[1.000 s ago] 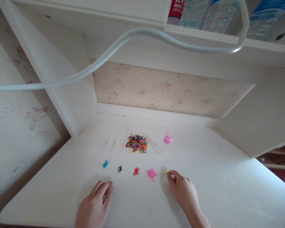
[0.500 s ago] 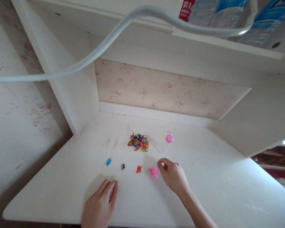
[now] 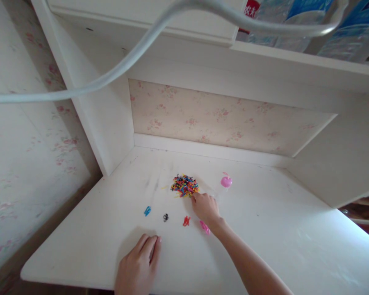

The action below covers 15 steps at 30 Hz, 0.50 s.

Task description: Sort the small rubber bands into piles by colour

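Note:
A heap of small multicoloured rubber bands lies mid-table. My right hand reaches to its front right edge, fingertips pinched against the bands; what is between them is hidden. In front of the heap, small groups form a loose row: blue rubber bands, black rubber bands, red rubber bands and pink rubber bands, the last partly covered by my right wrist. My left hand rests near the table's front edge, below the blue and black groups, fingers curled together with nothing seen in them.
A pink apple-shaped piece sits right of the heap, beside a faint clear plastic item. The white table is bounded by side panels and a back wall. Overhead runs a pale tube; bottles stand on the upper shelf.
My right hand has moved left and away from me, from beside the pink group to the heap's edge. The left hand stays put on the table. The view has shifted slightly.

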Each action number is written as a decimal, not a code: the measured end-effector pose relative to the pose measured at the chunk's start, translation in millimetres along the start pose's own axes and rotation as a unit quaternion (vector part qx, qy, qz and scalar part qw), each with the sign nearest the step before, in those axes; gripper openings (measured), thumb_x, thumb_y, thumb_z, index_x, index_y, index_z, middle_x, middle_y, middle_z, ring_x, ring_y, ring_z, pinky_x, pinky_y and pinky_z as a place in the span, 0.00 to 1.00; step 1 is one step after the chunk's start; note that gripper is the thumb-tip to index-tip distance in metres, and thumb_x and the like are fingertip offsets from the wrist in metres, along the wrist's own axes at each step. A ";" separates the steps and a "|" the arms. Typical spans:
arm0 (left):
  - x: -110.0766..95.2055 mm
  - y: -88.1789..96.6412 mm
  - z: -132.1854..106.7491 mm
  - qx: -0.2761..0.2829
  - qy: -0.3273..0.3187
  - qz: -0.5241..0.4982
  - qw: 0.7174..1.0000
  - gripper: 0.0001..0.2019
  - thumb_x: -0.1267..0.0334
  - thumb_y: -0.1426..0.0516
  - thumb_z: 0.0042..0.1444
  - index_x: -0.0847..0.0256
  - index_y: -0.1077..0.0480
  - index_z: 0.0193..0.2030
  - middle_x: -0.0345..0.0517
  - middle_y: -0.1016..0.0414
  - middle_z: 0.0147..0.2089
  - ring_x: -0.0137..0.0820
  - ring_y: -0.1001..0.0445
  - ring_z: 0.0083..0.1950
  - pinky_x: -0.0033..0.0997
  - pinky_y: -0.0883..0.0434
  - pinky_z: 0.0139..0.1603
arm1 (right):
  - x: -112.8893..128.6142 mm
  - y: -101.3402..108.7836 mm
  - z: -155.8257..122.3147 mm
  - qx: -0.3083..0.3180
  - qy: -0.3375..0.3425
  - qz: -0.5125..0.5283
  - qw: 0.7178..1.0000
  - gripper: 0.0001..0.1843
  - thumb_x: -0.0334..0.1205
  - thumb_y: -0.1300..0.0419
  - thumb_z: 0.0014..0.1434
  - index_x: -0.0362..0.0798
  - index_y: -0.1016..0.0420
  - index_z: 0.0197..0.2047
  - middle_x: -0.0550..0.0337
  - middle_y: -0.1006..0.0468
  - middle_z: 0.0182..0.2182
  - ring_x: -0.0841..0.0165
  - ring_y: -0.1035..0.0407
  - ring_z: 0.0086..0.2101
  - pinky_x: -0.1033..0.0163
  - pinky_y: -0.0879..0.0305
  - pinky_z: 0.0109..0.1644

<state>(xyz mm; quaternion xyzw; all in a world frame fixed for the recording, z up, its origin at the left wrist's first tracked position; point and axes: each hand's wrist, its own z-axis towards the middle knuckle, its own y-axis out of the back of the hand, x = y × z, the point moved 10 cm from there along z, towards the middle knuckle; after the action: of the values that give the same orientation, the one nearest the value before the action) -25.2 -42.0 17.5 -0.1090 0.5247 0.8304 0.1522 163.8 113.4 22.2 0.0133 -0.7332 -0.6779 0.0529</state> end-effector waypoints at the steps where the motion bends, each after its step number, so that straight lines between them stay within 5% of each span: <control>1: 0.2 -0.1 -0.4 0.001 0.000 -0.003 1.000 0.16 0.57 0.55 0.65 0.54 0.29 0.33 0.40 0.25 0.30 0.27 0.25 0.28 0.25 0.34 0.26 | -1.0 0.4 -0.6 -0.002 0.001 0.001 1.000 0.19 0.42 0.56 0.65 0.49 0.23 0.43 0.49 0.21 0.38 0.61 0.26 0.38 0.61 0.37 0.39; 8: 3.0 -0.8 -2.3 0.000 0.011 -0.006 1.000 0.15 0.56 0.54 0.64 0.54 0.29 0.33 0.40 0.26 0.30 0.28 0.26 0.27 0.26 0.34 0.27 | -27.4 12.4 -14.9 -0.041 -0.004 0.065 0.997 0.19 0.46 0.55 0.65 0.57 0.22 0.43 0.58 0.19 0.35 0.65 0.26 0.35 0.66 0.42 0.35; 15: 1.6 -1.1 -0.2 -0.003 0.003 0.004 1.000 0.15 0.56 0.53 0.64 0.55 0.29 0.33 0.39 0.26 0.30 0.27 0.26 0.27 0.26 0.35 0.26 | -92.6 13.7 -51.3 -0.087 -0.043 0.172 0.980 0.18 0.48 0.51 0.61 0.55 0.21 0.42 0.63 0.21 0.24 0.70 0.29 0.25 0.68 0.45 0.29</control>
<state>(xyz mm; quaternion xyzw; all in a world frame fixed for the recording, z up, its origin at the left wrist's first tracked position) -26.3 -41.5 16.0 -0.1101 0.5228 0.8324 0.1471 261.5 72.1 34.2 -0.1465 -0.6640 -0.7200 0.1384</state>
